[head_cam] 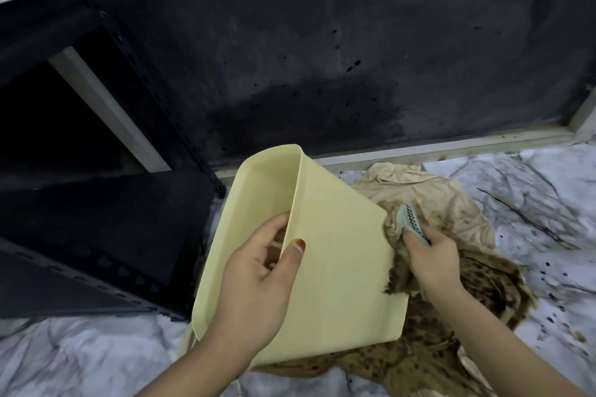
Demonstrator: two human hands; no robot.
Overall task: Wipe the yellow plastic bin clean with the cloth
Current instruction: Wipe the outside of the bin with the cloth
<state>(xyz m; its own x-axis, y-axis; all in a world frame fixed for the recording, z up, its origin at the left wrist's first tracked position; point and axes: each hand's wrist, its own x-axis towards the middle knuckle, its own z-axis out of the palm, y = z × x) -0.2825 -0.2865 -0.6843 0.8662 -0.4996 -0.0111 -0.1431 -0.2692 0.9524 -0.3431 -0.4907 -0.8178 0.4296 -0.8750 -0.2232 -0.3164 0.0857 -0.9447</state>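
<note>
A dark wall (322,42), blotched with a darker patch and black specks near its base, filled the upper part of the view. Below it ran a pale baseboard strip (451,142), and beneath that lay a marble-patterned floor (80,361) in white and grey, speckled with dark spots on the right. A black metal shelving unit (80,235) with perforated uprights stood at the left, its lower shelf close beside the bin.

A large beige and brown spotted fabric (451,332) was spread on the floor, crumpled, stained darker toward the near side and running under the bin.

The yellow plastic bin (342,267) was held tilted above that fabric, near the middle of the view — its open mouth turned up and to the left, one broad outer side facing the camera. It looked clean and smooth on that side.

The left hand (258,280) gripped the bin's rim: the fingers reached inside the opening while the thumb pressed on the outer wall, the nail showing reddish polish.

The right hand (432,258) was closed around a bunched cloth (398,255) — frayed, brownish — and pressed it against the bin's right edge. In the same grip sat a small pale-green item with rows of dark dots (411,219); what it was could not be told.
</note>
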